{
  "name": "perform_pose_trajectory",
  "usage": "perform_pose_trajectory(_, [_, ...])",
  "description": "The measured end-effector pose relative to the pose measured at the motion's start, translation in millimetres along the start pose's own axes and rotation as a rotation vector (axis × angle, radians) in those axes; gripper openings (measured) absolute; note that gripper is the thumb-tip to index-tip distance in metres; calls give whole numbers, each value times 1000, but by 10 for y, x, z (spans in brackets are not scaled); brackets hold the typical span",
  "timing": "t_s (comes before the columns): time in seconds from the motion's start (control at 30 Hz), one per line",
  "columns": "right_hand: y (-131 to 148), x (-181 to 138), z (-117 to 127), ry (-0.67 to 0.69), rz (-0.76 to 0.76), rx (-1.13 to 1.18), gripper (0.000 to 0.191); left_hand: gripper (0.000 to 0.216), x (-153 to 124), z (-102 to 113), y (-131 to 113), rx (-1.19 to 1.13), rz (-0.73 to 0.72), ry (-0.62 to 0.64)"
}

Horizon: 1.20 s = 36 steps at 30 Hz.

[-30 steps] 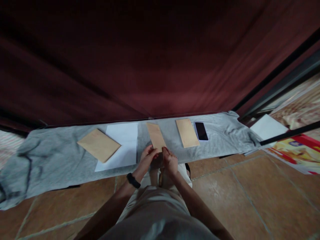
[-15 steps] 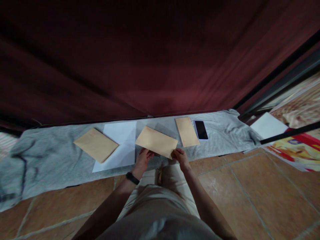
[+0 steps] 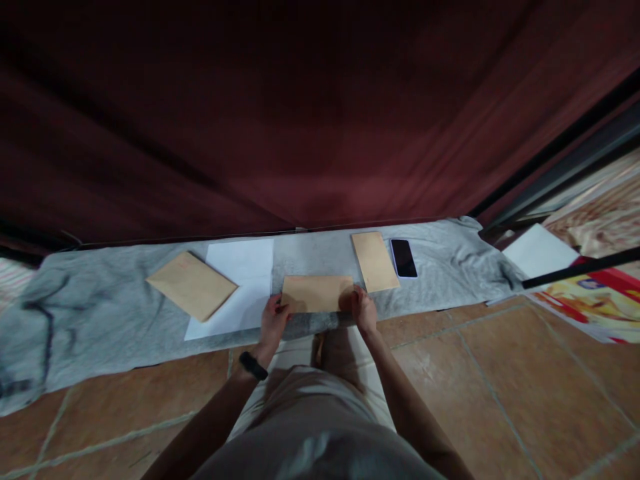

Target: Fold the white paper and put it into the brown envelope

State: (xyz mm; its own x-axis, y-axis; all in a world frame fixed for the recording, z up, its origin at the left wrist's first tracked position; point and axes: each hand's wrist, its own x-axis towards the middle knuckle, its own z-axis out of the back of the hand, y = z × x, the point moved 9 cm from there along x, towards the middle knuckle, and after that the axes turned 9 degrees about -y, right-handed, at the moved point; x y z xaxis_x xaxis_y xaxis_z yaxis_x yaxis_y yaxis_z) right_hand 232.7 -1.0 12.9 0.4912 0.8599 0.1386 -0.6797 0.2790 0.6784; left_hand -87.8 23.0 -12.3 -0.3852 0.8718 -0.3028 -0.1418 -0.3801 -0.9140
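While in hands (image 3: 273,319) (image 3: 363,312), envelope (image 3: 317,293) between white sheet (image 3: 245,267) and second envelope (image 3: 375,261).

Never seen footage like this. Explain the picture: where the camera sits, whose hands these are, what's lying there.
No machine here: a camera worn on a person's head looks down at their own bare hands. The left hand and right hand each grip one end of a brown envelope, crosswise over a grey cloth spread on a tiled floor. Also on the cloth: a second envelope partly on a white sheet at left, a third envelope and a dark phone at right. A dark red curtain hangs behind.
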Motion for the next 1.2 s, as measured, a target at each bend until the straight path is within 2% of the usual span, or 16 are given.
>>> perform_pose_trajectory(0.1, [60,-105,-28,22,42,-121,39,43,-81,91,-312,267,-384,-65])
perform_pose_trajectory(0.17, [102,-168,-30,28,84,-238,41,42,-257,32,-513,392,-648,-55])
perform_pose_trajectory(0.27, [166,-214,-12,-8,137,-318,44,44,-540,-245,-622,500,-878,64])
perform_pose_trajectory(0.4, [421,-220,-93,-46,318,-181,52,49,-766,-776,-602,672,-1059,222])
perform_pose_trajectory(0.53, [691,-250,-361,58,503,-104,51,56,-698,-1195,-512,873,-1102,316])
perform_pose_trajectory(0.67, [697,-248,-521,82,524,-184,52,59,-546,-1306,-495,947,-1106,312])
perform_pose_trajectory(0.8, [606,-247,-510,9,523,-232,56,60,-426,-1214,-506,937,-1116,265])
perform_pose_trajectory(1.0, [500,-256,-437,-79,494,-267,62,63,-191,-977,-474,954,-1043,167])
perform_pose_trajectory(1.2, [401,-314,-296,-157,442,-240,66,65,-119,-771,-471,952,-1001,98])
